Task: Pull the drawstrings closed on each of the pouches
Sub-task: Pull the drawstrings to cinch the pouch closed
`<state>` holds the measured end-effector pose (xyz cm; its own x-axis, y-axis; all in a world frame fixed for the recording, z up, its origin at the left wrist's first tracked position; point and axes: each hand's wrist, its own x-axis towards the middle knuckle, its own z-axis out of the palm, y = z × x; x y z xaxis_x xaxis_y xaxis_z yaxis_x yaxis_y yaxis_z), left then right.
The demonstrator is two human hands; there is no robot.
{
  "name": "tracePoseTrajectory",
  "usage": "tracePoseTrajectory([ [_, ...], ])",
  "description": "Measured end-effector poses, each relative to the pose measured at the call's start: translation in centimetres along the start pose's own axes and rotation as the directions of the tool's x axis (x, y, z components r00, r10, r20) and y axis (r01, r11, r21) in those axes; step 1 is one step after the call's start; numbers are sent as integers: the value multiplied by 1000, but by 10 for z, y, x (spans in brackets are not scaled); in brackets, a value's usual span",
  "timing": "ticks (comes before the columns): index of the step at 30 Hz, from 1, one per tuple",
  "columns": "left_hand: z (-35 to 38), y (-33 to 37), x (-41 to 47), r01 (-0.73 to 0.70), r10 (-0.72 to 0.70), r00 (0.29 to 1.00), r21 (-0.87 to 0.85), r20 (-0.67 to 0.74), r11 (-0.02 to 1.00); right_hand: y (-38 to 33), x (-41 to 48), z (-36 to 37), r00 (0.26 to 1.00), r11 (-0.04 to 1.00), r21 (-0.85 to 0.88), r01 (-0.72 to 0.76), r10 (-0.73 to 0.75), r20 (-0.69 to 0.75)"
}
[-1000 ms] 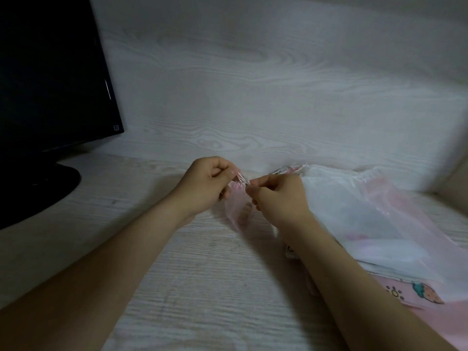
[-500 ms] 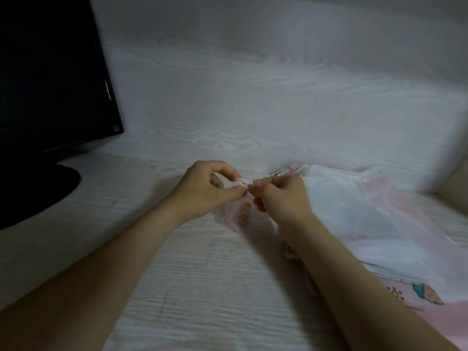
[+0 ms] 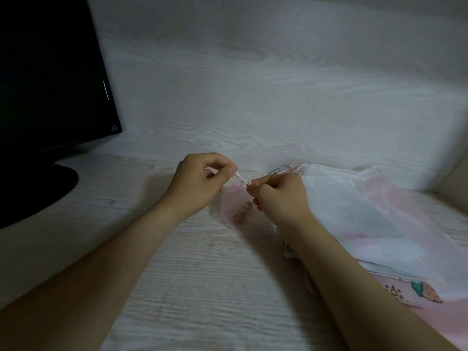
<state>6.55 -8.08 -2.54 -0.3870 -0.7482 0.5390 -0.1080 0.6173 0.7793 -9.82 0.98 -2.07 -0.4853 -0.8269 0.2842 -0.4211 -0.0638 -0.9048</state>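
Note:
A small sheer pink pouch (image 3: 234,207) hangs between my hands just above the desk, with something tan inside it. Its thin white drawstring (image 3: 242,179) runs taut between my fingers. My left hand (image 3: 201,182) pinches the string's left end between thumb and forefinger. My right hand (image 3: 279,196) pinches the other end at the pouch's gathered neck. To the right lies a heap of larger sheer white and pink pouches (image 3: 359,214), their tops loose at the back.
A black monitor (image 3: 48,79) on its round base (image 3: 33,191) fills the left. A wood-grain wall panel (image 3: 253,97) rises behind the desk (image 3: 190,274). A pink cloth with a strawberry print (image 3: 425,295) lies under the heap at the right.
My left hand has drawn up and to the left, away from my right hand. A short stretch of string now shows between them, and the pouch's neck has bunched.

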Motion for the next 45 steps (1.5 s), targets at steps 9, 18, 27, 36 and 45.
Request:
tracePoseTrajectory([
  [9, -1, -2, -1, 74, -78, 996, 118, 31, 990, 3, 2, 1, 1000, 1000, 27, -13, 13, 5],
  [18, 5, -9, -1, -7, 2, 989, 31, 150, 999, -3, -2, 0, 998, 993, 101, -54, 49, 47],
  [27, 2, -13, 2, -20, 8, 998, 202, 59, 979, -3, -4, 0, 997, 981, 188, -53, 40, 69],
  [36, -1, -14, 1, 53, -58, 998, 396, 0, 917, -7, -7, -5, 995, 955, -287, 69, -88, -52],
  [45, 3, -20, -2, 45, -15, 998, 486, -66, 873, -6, -7, 5, 995, 995, 36, -95, 94, 26],
])
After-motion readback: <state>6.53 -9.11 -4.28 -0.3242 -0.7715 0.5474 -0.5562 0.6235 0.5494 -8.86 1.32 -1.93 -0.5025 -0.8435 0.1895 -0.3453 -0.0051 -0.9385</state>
